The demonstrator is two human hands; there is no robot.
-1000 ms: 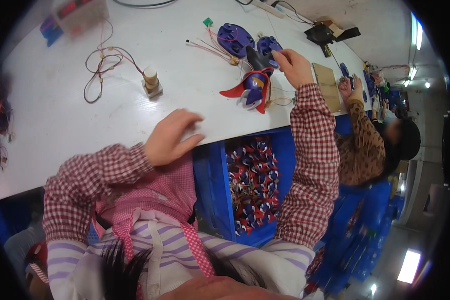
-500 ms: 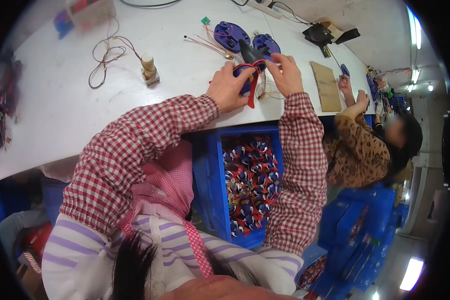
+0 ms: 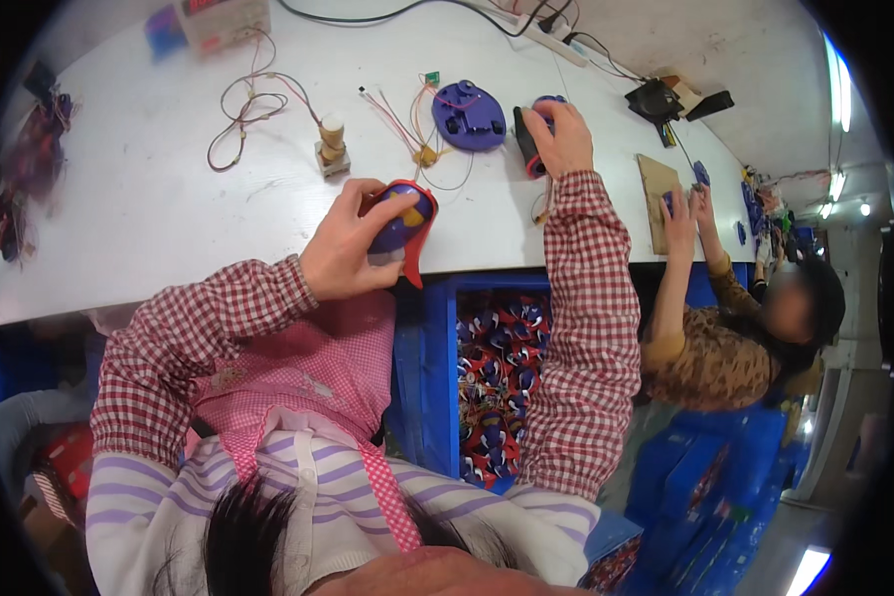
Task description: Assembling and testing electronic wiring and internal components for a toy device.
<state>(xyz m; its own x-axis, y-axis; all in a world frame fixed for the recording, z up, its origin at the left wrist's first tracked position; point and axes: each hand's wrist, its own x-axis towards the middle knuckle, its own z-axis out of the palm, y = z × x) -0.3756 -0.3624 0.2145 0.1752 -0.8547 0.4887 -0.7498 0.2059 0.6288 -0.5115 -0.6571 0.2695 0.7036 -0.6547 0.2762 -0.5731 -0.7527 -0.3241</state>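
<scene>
The left hand [image 3: 353, 248] is wrapped around a red-and-purple toy shell [image 3: 404, 226] at the near edge of the white table [image 3: 149, 209], fingers curled over its rounded top, the red tail of the shell hanging past the edge at about 6 o'clock from the hand; the right hand [image 3: 563, 134] reaches further up the table and is closed on a black tool with a red end [image 3: 526, 144], gripping it at its side; just at 9 o'clock from that hand lies a purple oval base plate [image 3: 469, 114] — flat on the table, with thin wires [image 3: 402, 119] trailing off it toward 9 o'clock; a small brass-coloured spool on a stand [image 3: 332, 147] sits at about 11 o'clock from the left hand, near a loop of cable [image 3: 243, 119]; below the table edge, between the two checked sleeves, a blue bin [image 3: 422, 377] holds a heap of red-and-blue toy parts [image 3: 497, 377]; at 3 o'clock another person's hands [image 3: 683, 204] rest by a brown board [image 3: 656, 184] — too small to tell their grip.
</scene>
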